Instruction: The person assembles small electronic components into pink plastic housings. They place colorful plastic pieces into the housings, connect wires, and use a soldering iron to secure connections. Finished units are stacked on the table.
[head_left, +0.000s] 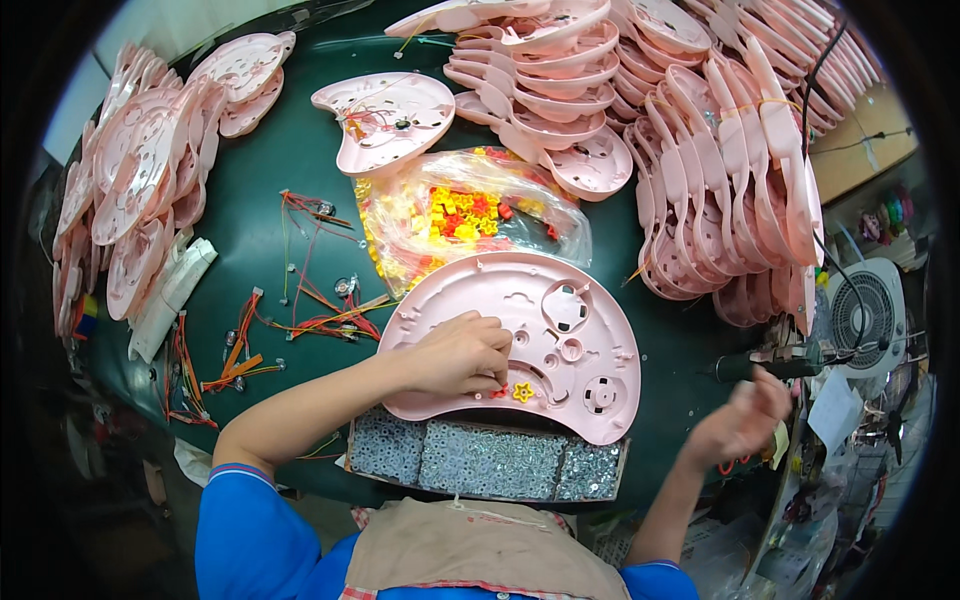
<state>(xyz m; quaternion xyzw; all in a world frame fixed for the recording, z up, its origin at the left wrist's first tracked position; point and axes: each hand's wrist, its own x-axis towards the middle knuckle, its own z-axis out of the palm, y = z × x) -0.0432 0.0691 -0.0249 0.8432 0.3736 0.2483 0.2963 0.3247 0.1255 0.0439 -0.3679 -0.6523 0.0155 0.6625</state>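
Observation:
A pink kidney-shaped plastic shell (470, 290) lies in front of me, its inner side with posts and round openings facing up. My left hand (468, 352) rests over its left middle, fingers bent down and closed at a small red plastic piece (499, 391), which the fingertips partly hide. Just right of them a yellow star-shaped plastic piece (522, 393) sits on the shell. My right hand (742, 415) is raised off to the right, holding nothing I can see, with loosely curled fingers apart. Just above it hangs a dark power screwdriver (765, 366), seemingly not touched.
A long box of small metal parts (490, 460) stands under the shell's near edge. Beyond the shell lies a clear bag (545, 225) of yellow and red pieces. Wired parts (345, 320) lie left. Stacked pink shells (150, 170) rise at left and far right; a fan (866, 318) stands right.

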